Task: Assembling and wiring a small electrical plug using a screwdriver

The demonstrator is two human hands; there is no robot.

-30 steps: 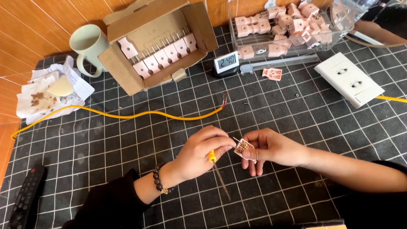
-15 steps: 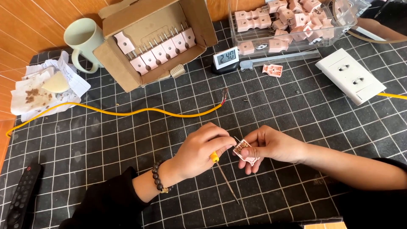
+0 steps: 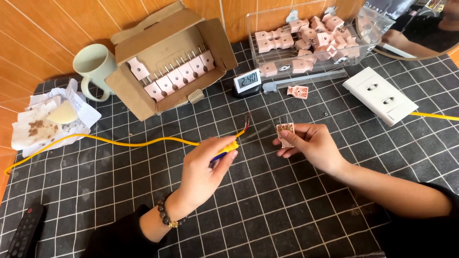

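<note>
My right hand (image 3: 313, 145) holds a small pink plug half (image 3: 285, 133) by its edge, with its inner side facing up. My left hand (image 3: 201, 172) grips a small screwdriver with a yellow and blue handle (image 3: 224, 151), a short way left of the plug and apart from it. A yellow cable (image 3: 143, 142) crosses the mat from the left. Its stripped end with red wire (image 3: 246, 123) lies between the two hands. A beaded bracelet sits on my left wrist.
A black grid cutting mat (image 3: 287, 215) covers the table. An open cardboard box (image 3: 143, 102) holds pink plugs. At the back stand a pale green mug (image 3: 93, 67), a clear bin (image 3: 256, 19) of pink parts, and a small digital clock (image 3: 246, 81). A white wall socket (image 3: 380, 95), a loose pink part (image 3: 297, 91), crumpled paper (image 3: 43, 119) and a remote (image 3: 26, 229) also lie about.
The hands have come apart. The screwdriver has drawn back to the left from the plug half. My right hand has lifted the plug half up and to the right.
</note>
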